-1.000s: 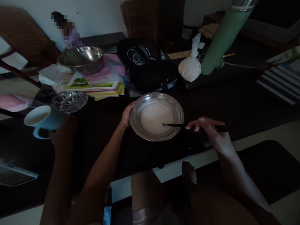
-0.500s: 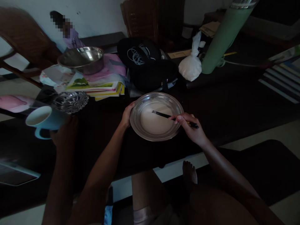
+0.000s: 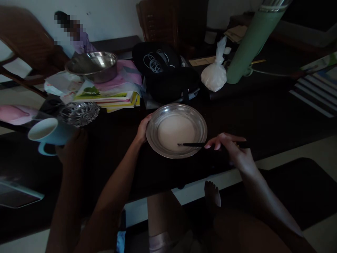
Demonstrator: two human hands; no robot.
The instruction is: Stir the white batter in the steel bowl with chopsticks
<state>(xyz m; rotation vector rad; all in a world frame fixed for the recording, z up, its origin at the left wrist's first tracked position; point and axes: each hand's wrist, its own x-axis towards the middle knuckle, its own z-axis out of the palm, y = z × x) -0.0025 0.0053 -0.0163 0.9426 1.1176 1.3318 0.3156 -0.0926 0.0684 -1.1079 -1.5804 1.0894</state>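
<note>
- While the left hand point(image 3: 143, 129) gripped the bowl point(image 3: 168, 153) by the rim, the right hand point(image 3: 234, 146) was closed around a black stick point(image 3: 195, 144).
- Bowl was on the dark table point(image 3: 163, 175), between the two hands, touching only the left one.
- Stick reached from the right hand's fingers across the near rim, lying at a low slant; its tip was inside the bowl.
- Pale stuff point(image 3: 173, 128) filled the bowl's bottom, right of the left hand; too dim to tell how deep the tip went.
- Black case point(image 3: 172, 84), with a white cord on top, lay beyond the left hand, just behind the bowl.
- Tied bag point(image 3: 213, 79) with white contents sat beyond the right hand; green flask point(image 3: 252, 49) stood just beside it.
- Book stack point(image 3: 121, 102) lay beyond the left hand, off to its left, with a steel basin point(image 3: 105, 76) on top.
- Glass dish point(image 3: 81, 114) sat left of the left hand, nearer than the stack.
- Blue cup point(image 3: 54, 131) was farther left, just beside another person's hand point(image 3: 72, 149); too dark to tell whether that hand held it.
</note>
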